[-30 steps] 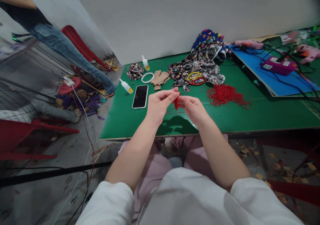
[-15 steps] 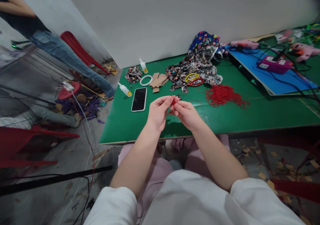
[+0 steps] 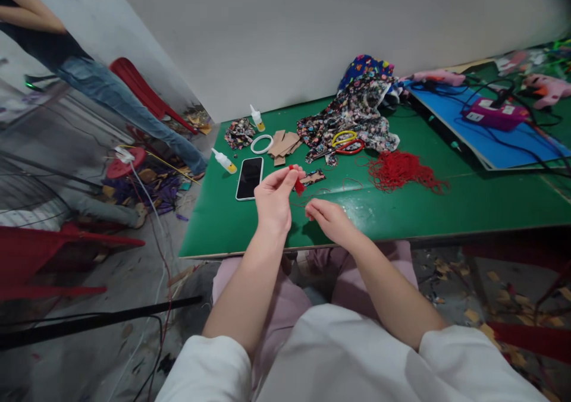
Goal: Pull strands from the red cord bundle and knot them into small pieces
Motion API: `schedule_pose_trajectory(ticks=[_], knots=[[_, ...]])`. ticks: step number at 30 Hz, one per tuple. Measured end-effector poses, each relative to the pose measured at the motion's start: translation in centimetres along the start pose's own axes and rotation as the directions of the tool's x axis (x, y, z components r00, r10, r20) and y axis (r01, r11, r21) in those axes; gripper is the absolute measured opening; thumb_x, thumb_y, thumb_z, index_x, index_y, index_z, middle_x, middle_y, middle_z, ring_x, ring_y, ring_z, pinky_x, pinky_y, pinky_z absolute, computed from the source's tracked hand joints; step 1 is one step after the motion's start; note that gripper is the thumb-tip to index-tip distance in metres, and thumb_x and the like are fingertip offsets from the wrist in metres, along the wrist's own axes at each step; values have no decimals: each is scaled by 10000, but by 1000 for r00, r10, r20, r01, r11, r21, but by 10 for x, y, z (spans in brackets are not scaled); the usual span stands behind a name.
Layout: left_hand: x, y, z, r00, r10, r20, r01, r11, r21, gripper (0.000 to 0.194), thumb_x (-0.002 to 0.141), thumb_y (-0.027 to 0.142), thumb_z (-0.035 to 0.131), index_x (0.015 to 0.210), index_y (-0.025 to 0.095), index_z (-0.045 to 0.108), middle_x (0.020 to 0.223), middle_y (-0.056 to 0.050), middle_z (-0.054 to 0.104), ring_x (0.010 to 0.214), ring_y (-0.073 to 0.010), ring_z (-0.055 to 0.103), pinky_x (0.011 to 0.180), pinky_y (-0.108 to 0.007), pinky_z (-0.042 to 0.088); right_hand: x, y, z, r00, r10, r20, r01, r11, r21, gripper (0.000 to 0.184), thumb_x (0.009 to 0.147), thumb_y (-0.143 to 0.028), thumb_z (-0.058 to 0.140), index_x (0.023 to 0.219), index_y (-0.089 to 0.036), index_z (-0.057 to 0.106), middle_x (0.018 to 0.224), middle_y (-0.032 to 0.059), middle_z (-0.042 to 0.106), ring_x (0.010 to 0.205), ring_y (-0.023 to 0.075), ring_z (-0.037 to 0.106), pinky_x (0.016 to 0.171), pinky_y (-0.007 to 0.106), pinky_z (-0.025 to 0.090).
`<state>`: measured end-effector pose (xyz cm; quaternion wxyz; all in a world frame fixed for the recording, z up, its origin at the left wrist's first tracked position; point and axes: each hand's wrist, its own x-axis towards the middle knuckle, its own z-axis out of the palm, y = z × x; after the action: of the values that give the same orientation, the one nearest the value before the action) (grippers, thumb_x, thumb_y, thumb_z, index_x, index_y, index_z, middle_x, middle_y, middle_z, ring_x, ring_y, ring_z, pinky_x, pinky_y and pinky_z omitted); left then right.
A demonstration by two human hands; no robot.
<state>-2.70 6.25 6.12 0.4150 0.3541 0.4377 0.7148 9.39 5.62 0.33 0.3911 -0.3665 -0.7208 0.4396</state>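
Observation:
My left hand (image 3: 274, 203) is closed, pinching a small bundle of red thread (image 3: 299, 187) between thumb and fingers; its loose end hangs down on the right side. Lower and to the right, my right hand (image 3: 330, 219) has its fingertips pressed together; whatever is in them is too small to make out. Just behind the hands lies a strip of floral cloth with a piece of brown card (image 3: 314, 178) on it. Thin strands of thread lie on the green table (image 3: 383, 212) nearby. A tangled heap of red thread (image 3: 399, 170) rests farther right.
Left on the table are a phone (image 3: 249, 179), two glue bottles (image 3: 224, 161), a white ring (image 3: 262, 144) and cardboard strips (image 3: 284, 145). Scissors (image 3: 348, 143) lie on floral fabric (image 3: 357, 110). A blue folder (image 3: 495, 140) carries a purple power block (image 3: 495, 115). Another person stands at far left.
My hands were together over the red thread and are now apart. The right hand has moved down, and the floral strip behind them has come into view.

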Motion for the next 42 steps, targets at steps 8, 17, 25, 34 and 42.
schedule_pose_trajectory(ticks=[8,17,25,34,42], knots=[[-1,6,6,996,77,47,-84,985,153,132,630,252,767,743,195,732,773,-9,736,733,-133,678,764,-285,529,11,-9,-12,959,1,-283,28,995,99,301,812,-386,589,1080,-260,639,1083,50,670,1023,201,577,906,358,421],[-8,5,11,998,4,70,-8,998,58,130,620,216,771,734,169,729,761,-29,741,700,-128,687,718,-263,537,23,-25,3,955,98,-280,27,911,412,170,775,-336,606,788,-188,687,692,-3,655,653,133,592,646,269,479],[-13,2,11,985,-172,13,172,980,-103,159,600,222,780,729,157,714,724,-26,722,726,-132,674,761,-292,515,13,-23,4,935,-114,-336,121,993,-1,195,866,-304,508,826,-187,658,777,43,648,763,170,579,733,308,461],[2,12,-8,907,-306,290,197,916,349,161,533,255,804,635,166,717,973,-40,584,908,-153,573,800,-296,476,-12,4,-17,887,13,-461,4,999,35,286,831,-391,567,1057,-226,625,1077,73,638,996,201,579,889,369,450],[20,26,5,576,-617,536,107,708,699,152,612,296,748,631,151,706,696,-15,609,714,-130,565,694,-266,456,-15,-3,-31,972,204,-118,-119,857,501,390,791,-458,598,1129,-266,619,1059,40,678,961,179,614,870,342,463]])
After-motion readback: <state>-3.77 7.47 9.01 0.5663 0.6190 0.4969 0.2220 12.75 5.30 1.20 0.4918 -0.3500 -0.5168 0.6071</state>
